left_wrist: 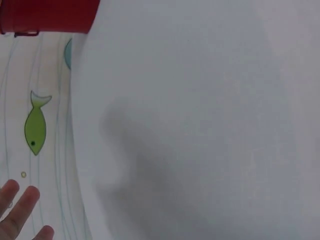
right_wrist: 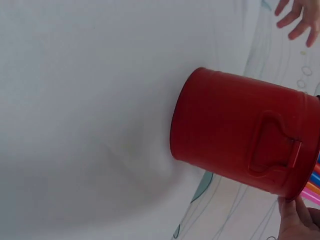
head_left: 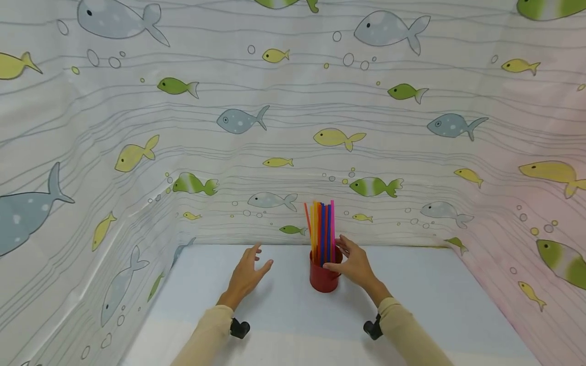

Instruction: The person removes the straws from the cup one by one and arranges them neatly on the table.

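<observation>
A red metal bucket [head_left: 324, 279] with a small side handle stands upright on the table [head_left: 284, 315]. Long coloured straws [head_left: 322, 231] stick up out of it, in orange, yellow, red, blue and pink. My right hand [head_left: 357, 264] curves round the bucket's upper right side, thumb in front and fingers behind. In the right wrist view, fingers of the right hand [right_wrist: 299, 220] touch the bucket [right_wrist: 240, 130] near its rim; the thumb is out of sight there. My left hand [head_left: 249, 272] hovers left of the bucket, apart from it, fingers spread and nothing held.
A wall covering printed with fish [head_left: 274, 147] closes off the back and both sides of the white table. The bucket stands near the table's back edge. Each wrist wears a small black camera, such as the left one [head_left: 240, 328].
</observation>
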`<state>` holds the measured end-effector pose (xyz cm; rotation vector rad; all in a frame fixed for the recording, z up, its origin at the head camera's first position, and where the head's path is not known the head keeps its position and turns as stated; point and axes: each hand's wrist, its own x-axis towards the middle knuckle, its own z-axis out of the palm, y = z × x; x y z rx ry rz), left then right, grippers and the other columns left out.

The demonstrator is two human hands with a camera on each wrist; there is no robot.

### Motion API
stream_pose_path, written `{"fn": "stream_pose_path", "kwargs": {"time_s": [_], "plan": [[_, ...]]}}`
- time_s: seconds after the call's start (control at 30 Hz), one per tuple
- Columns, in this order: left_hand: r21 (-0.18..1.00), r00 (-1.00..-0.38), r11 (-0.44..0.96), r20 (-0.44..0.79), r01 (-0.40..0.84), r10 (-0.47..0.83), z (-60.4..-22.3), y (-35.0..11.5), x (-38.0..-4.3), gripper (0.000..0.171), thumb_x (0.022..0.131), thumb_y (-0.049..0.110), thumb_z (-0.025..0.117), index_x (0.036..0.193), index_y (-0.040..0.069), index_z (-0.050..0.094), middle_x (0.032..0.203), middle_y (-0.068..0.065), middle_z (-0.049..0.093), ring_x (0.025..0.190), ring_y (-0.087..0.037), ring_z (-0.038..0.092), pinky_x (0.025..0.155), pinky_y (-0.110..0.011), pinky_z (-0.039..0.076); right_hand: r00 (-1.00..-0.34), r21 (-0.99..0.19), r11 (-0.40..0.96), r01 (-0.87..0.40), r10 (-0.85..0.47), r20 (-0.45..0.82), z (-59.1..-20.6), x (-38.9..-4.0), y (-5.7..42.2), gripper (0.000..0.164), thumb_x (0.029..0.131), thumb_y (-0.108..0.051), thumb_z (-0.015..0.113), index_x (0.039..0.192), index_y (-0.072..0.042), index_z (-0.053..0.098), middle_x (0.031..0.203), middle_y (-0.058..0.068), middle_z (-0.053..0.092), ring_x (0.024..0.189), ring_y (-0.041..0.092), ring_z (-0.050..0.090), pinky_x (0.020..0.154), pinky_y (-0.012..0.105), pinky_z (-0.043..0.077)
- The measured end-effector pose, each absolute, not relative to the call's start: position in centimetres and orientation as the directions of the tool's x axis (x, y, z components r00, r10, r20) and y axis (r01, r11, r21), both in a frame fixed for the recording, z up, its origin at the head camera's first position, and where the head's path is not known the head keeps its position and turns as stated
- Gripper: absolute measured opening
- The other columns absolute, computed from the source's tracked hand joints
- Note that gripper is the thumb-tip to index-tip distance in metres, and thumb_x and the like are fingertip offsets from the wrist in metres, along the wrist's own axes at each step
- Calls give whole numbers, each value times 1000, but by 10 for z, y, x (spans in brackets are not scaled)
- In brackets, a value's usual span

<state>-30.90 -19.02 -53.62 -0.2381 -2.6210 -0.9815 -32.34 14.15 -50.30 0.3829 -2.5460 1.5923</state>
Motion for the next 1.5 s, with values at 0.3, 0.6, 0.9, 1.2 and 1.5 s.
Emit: {"fn": "stream_pose_path", "kwargs": {"time_s": [0.3,0.6,0.9,1.2,1.5], "plan": [[646,-904,684,425,339,47,-533,-169,-310,62,92,47,63,140,12,47,123,-6,56,107,-24,58,88,-46,49,-965,-856,446,-261,-156,212,-504,-320,139,107,67,-28,91,151,-3,31,144,13,49,132,32,46,98,44,46],[667,-785,460,609,585,114,-503,-121,-319,25,87,12,73,109,4,65,105,-5,62,91,-23,65,72,-35,58,-970,-858,455,-239,-145,194,-503,-320,139,108,66,-27,92,151,-3,30,144,13,48,133,32,45,98,45,46],[666,-780,449,613,596,125,-481,-78,-325,14,87,12,73,101,9,73,91,2,69,82,-11,66,68,-22,56,-965,-852,453,-263,-141,223,-503,-319,138,109,64,-28,93,150,0,32,142,16,50,131,33,47,99,47,44],[710,-826,468,557,526,82,-484,-52,-336,21,86,10,76,105,2,73,93,-6,72,83,-16,69,74,-24,56,-962,-841,468,-273,-143,232,-508,-323,137,109,63,-28,94,149,1,33,141,13,52,130,30,49,98,40,46],[611,-829,625,549,486,108,-486,-38,-341,26,85,16,77,106,2,73,89,-7,67,78,-15,65,65,-21,55,-961,-840,467,-277,-139,239,-506,-322,138,106,65,-26,93,149,0,34,141,14,51,130,31,49,100,44,44]]}}
